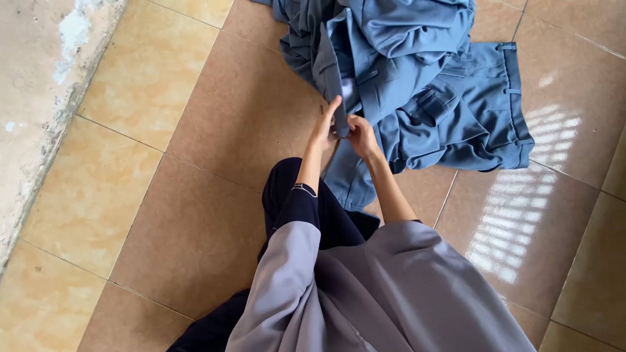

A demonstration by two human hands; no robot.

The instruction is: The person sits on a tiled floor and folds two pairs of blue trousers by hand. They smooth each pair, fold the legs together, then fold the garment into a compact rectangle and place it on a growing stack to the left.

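- The left hand (324,127) and the right hand (360,135) meet at the near edge of the blue trousers (450,98).
- Fingers of both hands pinch one fold, keeping it up.
- The trousers lie crumpled on the tiled floor (215,150).

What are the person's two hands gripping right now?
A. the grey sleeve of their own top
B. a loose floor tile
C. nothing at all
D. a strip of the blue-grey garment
D: both the left hand and the right hand pinch a narrow edge of the blue-grey garment heaped on the tiled floor.
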